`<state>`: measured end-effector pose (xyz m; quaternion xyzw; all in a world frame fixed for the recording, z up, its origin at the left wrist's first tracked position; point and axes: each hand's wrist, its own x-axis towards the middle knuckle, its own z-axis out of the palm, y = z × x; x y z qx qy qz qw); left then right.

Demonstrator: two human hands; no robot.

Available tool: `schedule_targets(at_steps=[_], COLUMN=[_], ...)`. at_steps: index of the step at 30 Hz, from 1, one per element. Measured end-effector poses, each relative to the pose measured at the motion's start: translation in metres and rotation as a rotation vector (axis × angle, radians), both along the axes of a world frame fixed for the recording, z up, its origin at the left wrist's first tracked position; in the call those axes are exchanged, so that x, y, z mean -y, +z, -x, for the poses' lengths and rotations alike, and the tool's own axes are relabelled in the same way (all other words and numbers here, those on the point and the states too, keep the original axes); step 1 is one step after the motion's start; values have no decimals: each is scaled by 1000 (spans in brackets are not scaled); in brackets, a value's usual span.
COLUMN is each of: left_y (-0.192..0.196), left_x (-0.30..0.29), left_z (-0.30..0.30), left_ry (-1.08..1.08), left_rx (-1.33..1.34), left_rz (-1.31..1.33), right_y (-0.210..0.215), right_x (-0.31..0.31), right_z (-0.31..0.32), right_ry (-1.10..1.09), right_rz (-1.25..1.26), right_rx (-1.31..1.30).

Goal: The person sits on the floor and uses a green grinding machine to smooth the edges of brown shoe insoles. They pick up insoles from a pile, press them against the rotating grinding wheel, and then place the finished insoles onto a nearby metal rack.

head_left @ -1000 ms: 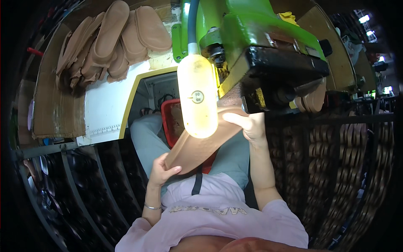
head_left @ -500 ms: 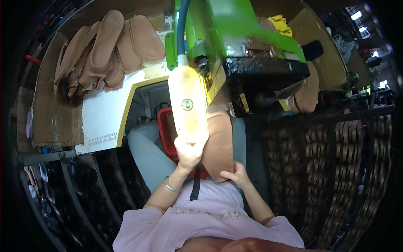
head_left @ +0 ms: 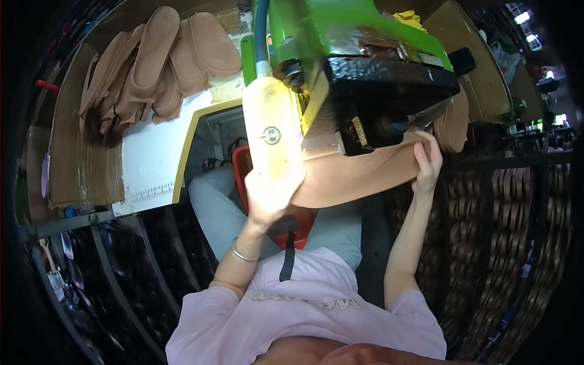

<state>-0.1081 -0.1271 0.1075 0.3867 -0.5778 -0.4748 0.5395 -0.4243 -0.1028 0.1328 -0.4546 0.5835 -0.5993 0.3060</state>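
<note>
A tan shoe sole (head_left: 356,179) stretches sideways in front of the green machine (head_left: 359,30), its far edge passing under the machine's black head (head_left: 389,91). My right hand (head_left: 429,161) grips the sole's right end, fingers over the top edge. At the other end is my left hand (head_left: 271,198), closed on the sole just below a bright yellowish lamp (head_left: 271,137). Glare and the lamp hide part of the left fingers. What touches the sole's far edge beneath the head cannot be seen.
Several tan soles (head_left: 155,52) lie piled in a cardboard box (head_left: 85,164) at the left, by a white tabletop (head_left: 146,152). More soles (head_left: 450,125) stand right of the machine. A red basket (head_left: 242,167) sits low between my legs. Racks of soles (head_left: 499,243) fill the lower right.
The sole has swung from nearly upright to lying sideways and moved up against the machine. My right hand has risen up and to the right with its end.
</note>
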Motion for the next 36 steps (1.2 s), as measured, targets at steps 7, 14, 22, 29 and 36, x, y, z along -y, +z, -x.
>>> schedule_targets(at_steps=[7,14,22,29,36], left_y=[-2,-16,-66,-98,-97], left_x=[1,-10,-80,-145,-100], left_z=[-75,-146,-171,-49,-10], left_ry=[51,180,8,-148,-276], left_rx=[-129,-220,-125,-155,-64], left_rz=[-169,-305,-526,-861,-614], right_y=[4,-9,-1,1,58], right_x=[29,15,28,27,-13], right_z=[-49,-112,-156,-155,-23], right_ry=[270,321,303,169,430], right_rz=[91,34,118,256,-193], right_rx=[-118,-131,-139,-441,-688])
